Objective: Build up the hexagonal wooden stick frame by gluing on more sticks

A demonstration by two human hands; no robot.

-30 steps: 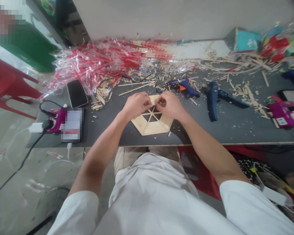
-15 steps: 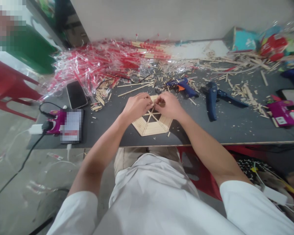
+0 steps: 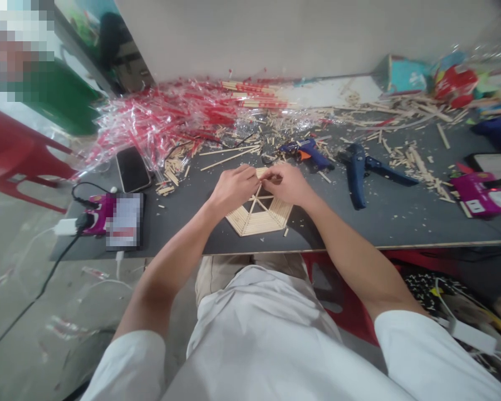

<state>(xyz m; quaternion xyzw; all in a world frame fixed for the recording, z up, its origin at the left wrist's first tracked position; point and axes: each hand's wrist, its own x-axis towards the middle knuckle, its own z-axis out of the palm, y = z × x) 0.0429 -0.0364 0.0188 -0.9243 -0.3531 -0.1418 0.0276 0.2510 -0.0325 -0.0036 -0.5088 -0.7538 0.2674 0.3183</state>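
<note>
A many-sided frame of pale wooden sticks (image 3: 262, 221), with spokes crossing at its middle, lies on the dark table in front of me. Over its far left side is my left hand (image 3: 239, 189), fingers bent and drawn together. My right hand (image 3: 290, 184) is over the far right side, its thumb and fingers pinched close to the left fingertips. Both hands meet at the far part of the frame. What the fingertips hold, if anything, is too small and hidden to make out.
Beyond my hands lie a blue glue gun (image 3: 307, 153) and blue cutters (image 3: 359, 172). Red-and-clear wrappers (image 3: 171, 117) heap at the back left. Stick offcuts (image 3: 421, 167) are scattered to the right. A phone (image 3: 132, 169) and a purple power bank-like box (image 3: 98, 214) sit at left.
The camera view has shifted slightly. Both hands stay over the far part of the stick frame, with only small finger movements.
</note>
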